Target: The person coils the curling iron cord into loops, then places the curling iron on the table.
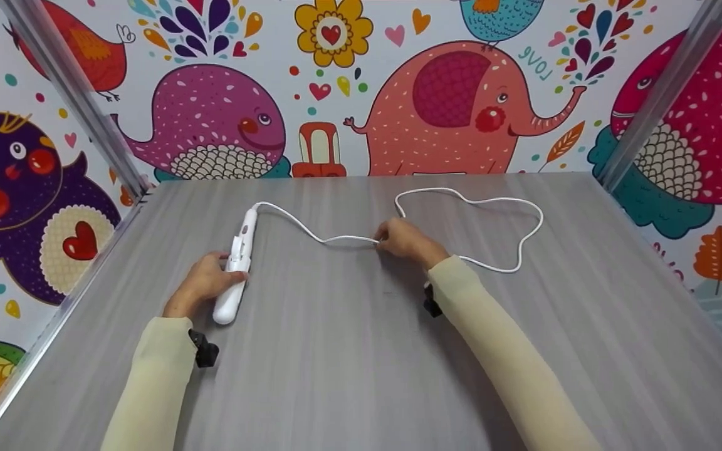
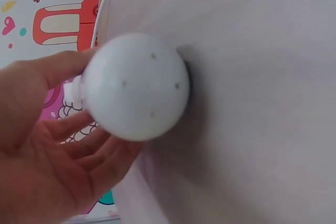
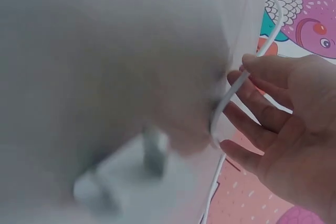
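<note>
A white hair iron (image 1: 229, 305) with a slim handle lies lengthwise on the grey table, its rounded end toward me. My left hand (image 1: 203, 279) grips it around the middle, thumb on one side and fingers on the other. In the left wrist view, the round end (image 2: 136, 87) shows several small dark dots. A white cord (image 1: 298, 221) runs from the iron's far end to my right hand (image 1: 408, 241), which pinches it between thumb and fingertips. The right wrist view shows a blurred white plug (image 3: 131, 182) with prongs near the table; my right arm hides it in the head view.
Beyond my right hand, the rest of the cord (image 1: 539, 220) spreads in a wide loose loop on the grey table (image 1: 336, 363). A printed cartoon wall (image 1: 336, 94) stands along the back edge, with metal posts (image 1: 668, 94) at both corners.
</note>
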Action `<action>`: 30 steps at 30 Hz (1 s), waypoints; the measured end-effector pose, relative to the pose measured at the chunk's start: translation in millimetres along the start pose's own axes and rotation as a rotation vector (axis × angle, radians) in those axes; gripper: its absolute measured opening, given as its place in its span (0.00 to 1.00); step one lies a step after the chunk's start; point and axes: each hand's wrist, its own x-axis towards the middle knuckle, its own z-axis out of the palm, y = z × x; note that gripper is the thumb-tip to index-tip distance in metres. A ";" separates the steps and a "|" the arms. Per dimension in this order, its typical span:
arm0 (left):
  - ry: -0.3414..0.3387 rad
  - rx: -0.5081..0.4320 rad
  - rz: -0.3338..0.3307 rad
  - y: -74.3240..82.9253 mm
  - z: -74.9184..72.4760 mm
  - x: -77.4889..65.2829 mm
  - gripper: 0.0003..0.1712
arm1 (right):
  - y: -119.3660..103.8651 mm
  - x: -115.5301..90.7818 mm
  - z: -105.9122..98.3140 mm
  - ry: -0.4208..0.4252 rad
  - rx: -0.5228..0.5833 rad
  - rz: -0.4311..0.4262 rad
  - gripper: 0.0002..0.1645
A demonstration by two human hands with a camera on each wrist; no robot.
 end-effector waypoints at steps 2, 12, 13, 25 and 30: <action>-0.011 0.015 0.030 0.1 -0.5 -0.2 0.41 | 3.9 -4.5 -4.4 -0.001 -0.032 -0.013 0.12; -0.106 0.065 0.122 -1.5 -4.0 0.8 0.38 | 30.1 -33.6 -27.6 -0.027 -0.110 -0.060 0.09; -0.114 0.065 0.126 -0.9 -4.4 0.7 0.38 | 32.8 -36.3 -30.0 -0.025 -0.115 -0.071 0.09; -0.211 0.044 0.134 4.4 -0.9 -2.7 0.37 | 67.8 -68.5 -54.4 -0.001 -0.086 -0.180 0.06; -0.237 0.052 0.152 4.3 -0.6 -4.6 0.38 | 81.9 -80.7 -60.8 0.055 -0.086 -0.231 0.04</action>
